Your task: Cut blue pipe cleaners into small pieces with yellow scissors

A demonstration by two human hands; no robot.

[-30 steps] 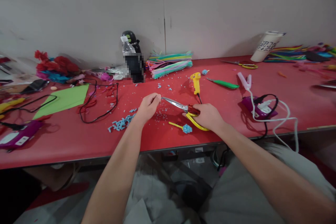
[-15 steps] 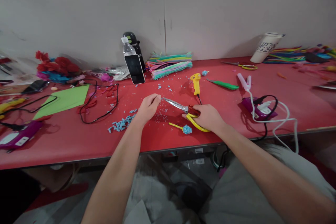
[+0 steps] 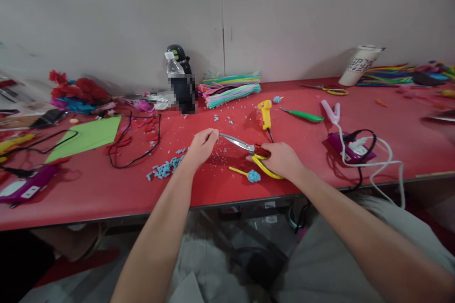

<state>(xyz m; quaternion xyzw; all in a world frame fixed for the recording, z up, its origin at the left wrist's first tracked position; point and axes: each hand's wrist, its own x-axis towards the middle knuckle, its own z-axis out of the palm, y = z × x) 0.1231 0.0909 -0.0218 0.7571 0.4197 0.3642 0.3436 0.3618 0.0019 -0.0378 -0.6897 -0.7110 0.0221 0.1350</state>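
My right hand (image 3: 284, 158) grips yellow-handled scissors (image 3: 239, 142), whose silver blades point left and look nearly closed. My left hand (image 3: 202, 146) is pinched just beyond the blade tips; whatever sits between its fingers is too small to make out. Beside my left wrist lies a pile of short blue-grey fuzzy pieces (image 3: 165, 169), partly covered by the forearm. Below the scissors rests a fluffy light-blue ball (image 3: 253, 176) on a yellow stem (image 3: 237, 169). Tiny blue-grey bits are scattered over the red tabletop (image 3: 209, 189) around both hands.
Behind the hands are a yellow glue gun (image 3: 265, 112), a green-handled cutting tool (image 3: 304, 115) and bundled pipe cleaners (image 3: 232, 89). To the right lie a purple power strip (image 3: 350, 147) with white cable and a pink glue gun (image 3: 332, 111). Left are green paper (image 3: 85, 137) and a black cord (image 3: 134, 165).
Both hands and the scissors stay in almost the same place. The view has shifted very slightly, and nothing on the table has visibly moved.
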